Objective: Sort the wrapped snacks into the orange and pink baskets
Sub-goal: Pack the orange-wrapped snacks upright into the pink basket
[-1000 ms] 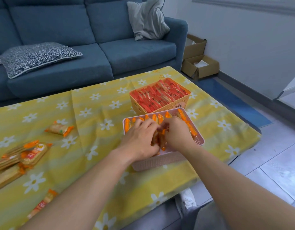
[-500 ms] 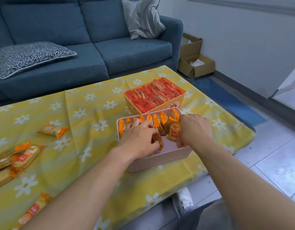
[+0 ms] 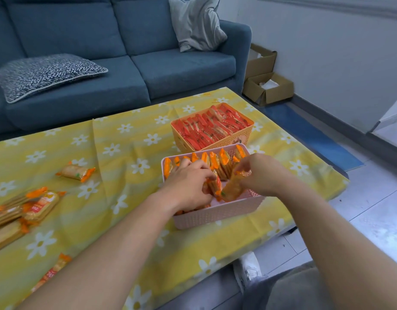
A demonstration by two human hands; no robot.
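At the far left edge of the table, a loose pile of snacks [image 3: 25, 206] in tan wrappers with orange ends lies on the yellow daisy tablecloth [image 3: 114, 153]. One more packet of this kind [image 3: 52, 271] lies near the front edge, just beside my left forearm. A single snack [image 3: 76, 172] lies alone further back, well apart from the pile.

Behind the table stands a blue sofa [image 3: 126, 63], with a black-and-white patterned cushion [image 3: 47, 74] on its left seat and a grey pillow [image 3: 196, 23] propped in its right corner.

Right of centre, my left hand [image 3: 188, 186] reaches into the pink basket [image 3: 217, 213]. Its fingers and thumb are curled round an upright packet [image 3: 214, 185] in the middle of the basket. Along the basket's far wall, a row of orange-ended snacks [image 3: 215, 159] stands on edge, packed side by side.

My right hand [image 3: 260, 173] is over the right half of the same basket. It pinches the top end of a tilted packet [image 3: 232, 189] whose lower end points down into the basket, just beside the packet in my left hand.

Touching the pink basket's far side is the orange basket [image 3: 226, 142], filled with rows of red-wrapped snacks [image 3: 211, 128].

At the far right, past the table, open cardboard boxes [image 3: 269, 86] stand against the white wall, and a blue mat [image 3: 309, 135] lies on the pale tiled floor.
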